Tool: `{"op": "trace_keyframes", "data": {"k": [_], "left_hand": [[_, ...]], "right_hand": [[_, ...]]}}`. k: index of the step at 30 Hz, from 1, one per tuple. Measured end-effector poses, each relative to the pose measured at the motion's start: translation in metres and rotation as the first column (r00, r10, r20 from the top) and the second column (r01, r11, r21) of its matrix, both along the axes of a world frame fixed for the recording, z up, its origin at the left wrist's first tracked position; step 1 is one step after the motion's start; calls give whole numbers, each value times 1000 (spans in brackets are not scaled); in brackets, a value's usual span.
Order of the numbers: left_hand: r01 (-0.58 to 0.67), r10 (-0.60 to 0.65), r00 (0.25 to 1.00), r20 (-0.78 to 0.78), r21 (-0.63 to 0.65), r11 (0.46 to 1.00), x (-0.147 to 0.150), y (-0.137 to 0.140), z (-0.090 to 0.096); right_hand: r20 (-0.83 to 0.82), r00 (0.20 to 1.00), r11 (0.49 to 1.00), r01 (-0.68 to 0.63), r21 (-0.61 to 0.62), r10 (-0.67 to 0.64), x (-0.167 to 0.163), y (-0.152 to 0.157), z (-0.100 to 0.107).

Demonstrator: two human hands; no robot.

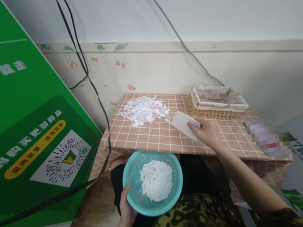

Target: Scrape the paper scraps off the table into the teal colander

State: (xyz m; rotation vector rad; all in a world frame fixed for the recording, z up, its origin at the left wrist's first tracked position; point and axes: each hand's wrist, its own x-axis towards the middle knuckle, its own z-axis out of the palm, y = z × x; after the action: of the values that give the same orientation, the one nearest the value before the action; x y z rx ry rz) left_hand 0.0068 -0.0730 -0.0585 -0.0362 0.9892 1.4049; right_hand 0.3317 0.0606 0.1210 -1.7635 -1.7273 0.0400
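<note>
My left hand [127, 209] grips the near-left rim of a round teal plastic colander [134, 193], held over my lap below the table edge. Inside it lies a heap of small white paper scraps [156, 179] with a few pink bits. My right hand [206, 132] is closed on one end of a flat white scraper [183, 123], held tilted over the front part of the table. Left of the scraper, a loose pile of white and pink paper scraps [143, 109] is spread on the checked tablecloth [149, 137]. The scraper is apart from that pile.
A wicker basket [214, 113] with a cloth lining stands at the table's back right. A partly blurred flat packet [263, 138] lies at the right end. A green panel [24, 110] rises on the left, with black cables [99, 98] hanging before it. The wall borders the table behind.
</note>
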Motion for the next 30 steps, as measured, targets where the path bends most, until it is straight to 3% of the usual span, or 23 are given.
{"op": "trace_keyframes", "data": {"k": [3, 11, 23, 30], "left_hand": [[-10, 10, 1000, -10, -2, 1000, 0, 1, 0], [-16, 15, 999, -47, -32, 999, 0, 3, -4], [-23, 22, 998, -60, -15, 1000, 1, 3, -1], [-11, 10, 999, -43, -22, 1000, 0, 3, -5]], "right_hand": [[-62, 996, 997, 70, 44, -67, 4, -1, -4], [-29, 999, 998, -36, 57, 38, -24, 21, -1], [57, 998, 998, 23, 67, -26, -28, 18, 3], [-25, 996, 996, 83, 22, -83, -49, 17, -11]]}}
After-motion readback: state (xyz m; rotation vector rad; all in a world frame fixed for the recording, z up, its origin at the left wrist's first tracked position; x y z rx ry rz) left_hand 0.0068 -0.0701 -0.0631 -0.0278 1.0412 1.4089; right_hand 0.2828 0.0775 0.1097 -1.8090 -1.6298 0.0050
